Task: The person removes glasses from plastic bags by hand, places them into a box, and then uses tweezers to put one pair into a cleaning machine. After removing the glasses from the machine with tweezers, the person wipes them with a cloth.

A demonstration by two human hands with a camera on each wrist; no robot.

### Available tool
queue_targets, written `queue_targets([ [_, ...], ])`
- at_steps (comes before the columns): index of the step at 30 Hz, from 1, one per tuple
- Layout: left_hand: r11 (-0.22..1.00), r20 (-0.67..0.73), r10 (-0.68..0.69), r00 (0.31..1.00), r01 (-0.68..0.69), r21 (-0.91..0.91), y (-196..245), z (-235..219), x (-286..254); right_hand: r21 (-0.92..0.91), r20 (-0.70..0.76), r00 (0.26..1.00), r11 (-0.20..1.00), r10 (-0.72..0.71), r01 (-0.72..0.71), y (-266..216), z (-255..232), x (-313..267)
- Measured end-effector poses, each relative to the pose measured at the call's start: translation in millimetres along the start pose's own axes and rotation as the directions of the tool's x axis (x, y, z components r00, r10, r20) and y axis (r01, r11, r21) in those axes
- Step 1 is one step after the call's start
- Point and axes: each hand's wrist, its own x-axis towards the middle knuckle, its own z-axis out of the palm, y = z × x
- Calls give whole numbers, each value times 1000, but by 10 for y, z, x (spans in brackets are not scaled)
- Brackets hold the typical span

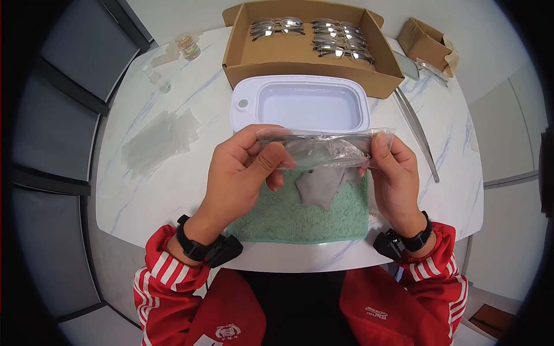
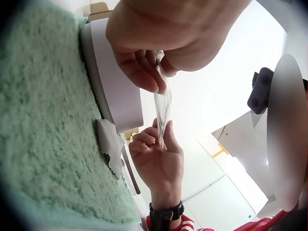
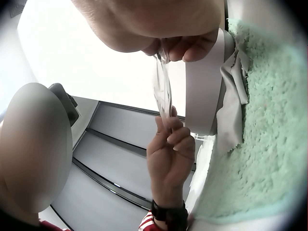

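A clear plastic bag (image 1: 329, 151) with a pair of eyeglasses inside stretches level between both hands, above the towel. My left hand (image 1: 236, 173) pinches its left end between thumb and fingers. At the other end, my right hand (image 1: 397, 181) grips the bag the same way, thumb on the near face. The wrist views show the bag (image 2: 163, 108) nearly edge-on, as a thin shiny strip. Below it lies a crumpled grey cloth (image 1: 323, 189) on a green towel (image 1: 277, 216), partly hidden by the bag.
Behind the hands stands a white cleaning tub (image 1: 242, 87). Beyond it, a cardboard box (image 1: 314, 74) holds several eyeglasses (image 1: 346, 55). Flat clear bags (image 1: 158, 144), a small bottle (image 1: 158, 81) and a jar (image 1: 188, 47) are left. A metal strip (image 1: 416, 135) and small carton (image 1: 424, 45) are right.
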Motion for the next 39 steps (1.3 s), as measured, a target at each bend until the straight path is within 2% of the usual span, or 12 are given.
queue_targets([
  [2,1000,6,4,1000,-4,-1,10,-2,-2,87,-9,1000,996,-13,14,-4,2,0],
  [8,1000,29,19,999,-18,-6,7,-5,12,132,-49,999,991,-6,13,-9,24,0],
  [16,999,49,16,999,-14,-39,8,0,5,153,-43,999,988,0,7,21,-25,11],
  [21,989,49,-50,998,57,-136,14,-49,6,152,-47,999,988,14,-6,16,-18,12],
  [25,981,77,-43,996,56,-187,52,-45,-6,122,-53,998,992,33,-27,57,2,22],
  [27,1000,22,-1,1000,2,-3,20,2,-11,63,-60,998,998,34,-30,56,-29,10],
  [28,999,62,15,998,-13,-30,11,19,-5,54,-30,999,998,30,-28,46,-26,14],
  [30,1000,-3,11,1000,-11,25,10,0,-12,15,-41,998,999,41,-40,30,-15,20],
  [31,1000,19,26,999,-26,13,1,6,-6,-1,-59,998,1000,24,-24,-8,0,24],
  [33,999,-39,37,999,-36,27,-5,1,-10,68,-48,998,997,47,-44,-65,29,43],
  [37,997,-37,61,997,-59,54,3,13,-31,-29,5,1000,1000,-1,2,-51,-44,48],
  [39,997,-30,57,998,-56,48,21,20,-35,-71,15,998,995,-67,68,-93,-78,60],
])
